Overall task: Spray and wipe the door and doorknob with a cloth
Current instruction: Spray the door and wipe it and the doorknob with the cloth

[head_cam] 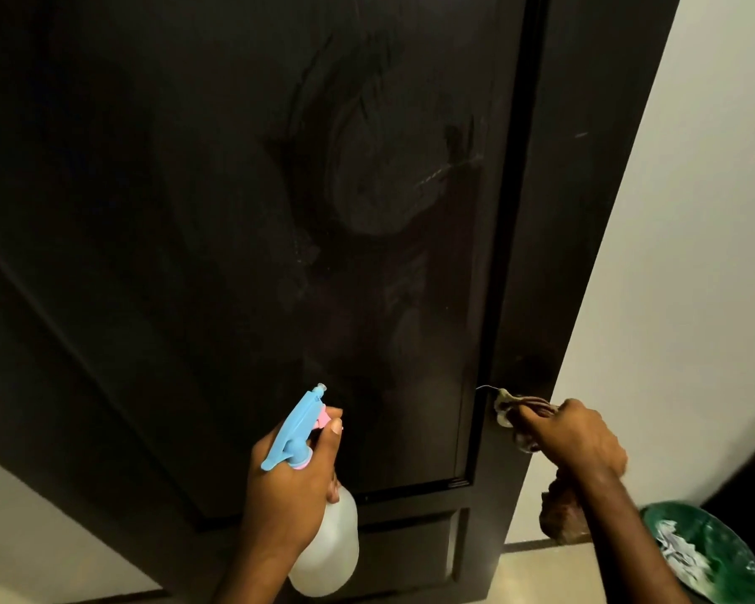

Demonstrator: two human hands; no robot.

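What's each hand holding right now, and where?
Left hand grips the spray bottle by its neck, under the blue trigger head. Right hand holds the cloth bunched against the doorknob.

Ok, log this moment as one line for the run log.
left hand: holds spray bottle | right hand: presses cloth on doorknob | door: wipe streaks visible

Your spray bottle (323,547) is translucent white with a light blue trigger head and pink collar. The door (192,211) is near-black with pale smeared streaks. The cloth (559,512) is brown, the wall (694,255) off-white, the bin (715,555) dark green.
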